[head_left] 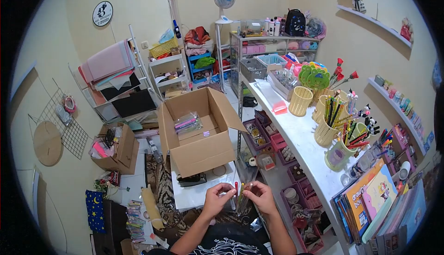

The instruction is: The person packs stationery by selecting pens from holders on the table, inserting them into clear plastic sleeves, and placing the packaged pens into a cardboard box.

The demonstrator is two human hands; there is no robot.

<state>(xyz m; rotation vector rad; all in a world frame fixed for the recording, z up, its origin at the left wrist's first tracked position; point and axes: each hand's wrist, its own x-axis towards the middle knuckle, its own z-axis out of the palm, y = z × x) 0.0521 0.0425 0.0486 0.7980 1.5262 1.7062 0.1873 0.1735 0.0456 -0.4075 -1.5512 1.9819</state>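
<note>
Both hands are held close together in front of the dark shirt, at the near edge of the white table [185, 198]. Slim pencil-like items [240, 195], with red and yellow-green tops, stand upright between them, seemingly in a clear wrapper. My left hand [219, 198] is closed, thumb and fingers pinched at the left side of these items. My right hand [260, 197] pinches at their right side. Just beyond the hands is an open cardboard box [201, 160] with a clear packet of colourful pens [188, 122] inside. A black object [192, 180] lies beneath the box's near flap.
On the right runs a long white counter [296, 130] with woven cups of pencils [326, 132], a green cup [340, 155] and upright books [365, 199]. Purple baskets [293, 197] sit below it. Another cardboard box [125, 151] and pen packets [135, 220] are on the left floor.
</note>
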